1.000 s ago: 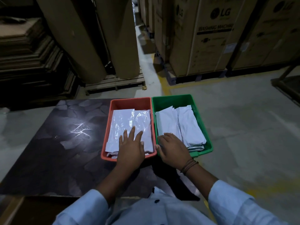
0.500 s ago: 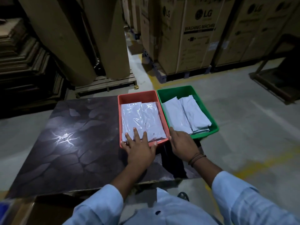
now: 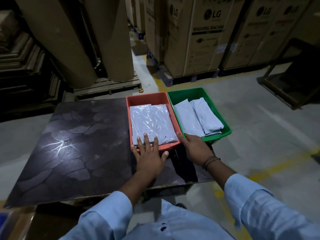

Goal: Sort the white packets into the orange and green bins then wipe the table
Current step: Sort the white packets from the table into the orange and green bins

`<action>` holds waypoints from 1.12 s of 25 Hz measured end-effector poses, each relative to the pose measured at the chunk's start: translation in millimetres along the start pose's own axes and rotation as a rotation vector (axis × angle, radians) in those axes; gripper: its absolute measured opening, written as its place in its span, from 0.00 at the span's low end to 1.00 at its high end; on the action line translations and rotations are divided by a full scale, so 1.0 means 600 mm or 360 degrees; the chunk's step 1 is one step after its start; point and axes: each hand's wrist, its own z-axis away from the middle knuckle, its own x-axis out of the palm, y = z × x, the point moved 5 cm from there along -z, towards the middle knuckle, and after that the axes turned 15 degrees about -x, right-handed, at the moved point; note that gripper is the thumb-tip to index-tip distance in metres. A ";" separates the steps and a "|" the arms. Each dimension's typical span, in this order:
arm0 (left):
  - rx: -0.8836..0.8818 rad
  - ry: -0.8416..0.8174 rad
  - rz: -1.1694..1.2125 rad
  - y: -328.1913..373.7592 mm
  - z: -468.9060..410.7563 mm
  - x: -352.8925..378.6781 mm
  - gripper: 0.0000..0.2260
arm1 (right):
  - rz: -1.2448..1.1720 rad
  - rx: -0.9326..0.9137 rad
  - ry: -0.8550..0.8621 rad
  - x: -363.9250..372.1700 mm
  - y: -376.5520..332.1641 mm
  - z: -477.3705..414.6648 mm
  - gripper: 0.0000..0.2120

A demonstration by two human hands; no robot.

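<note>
The orange bin and the green bin stand side by side at the far right of the dark table. White packets lie flat in the orange bin, and more white packets are stacked in the green one. My left hand lies spread over the orange bin's near rim, straight fingers resting on the packets. My right hand is at the green bin's near left corner, fingers curled over its rim.
Tall cardboard rolls on a wooden pallet stand behind the table. Large washing-machine cartons line the back right. Concrete floor with a yellow line lies to the right. The green bin seems to reach past the table's right edge.
Both bins have slid away from me toward the table's far edge, with my hands following on their near rims. The camera view has shifted back.
</note>
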 end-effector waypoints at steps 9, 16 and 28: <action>0.0070 0.0099 -0.0005 -0.019 -0.023 -0.005 0.36 | -0.0043 -0.0146 0.0033 0.003 0.014 -0.025 0.29; 0.0034 0.0074 -0.0046 -0.033 -0.080 -0.025 0.37 | -0.0072 -0.0157 -0.0060 0.002 0.028 -0.082 0.28; -0.0046 0.0054 -0.0053 -0.025 -0.175 -0.050 0.37 | -0.0106 -0.0228 -0.0157 -0.009 0.076 -0.176 0.25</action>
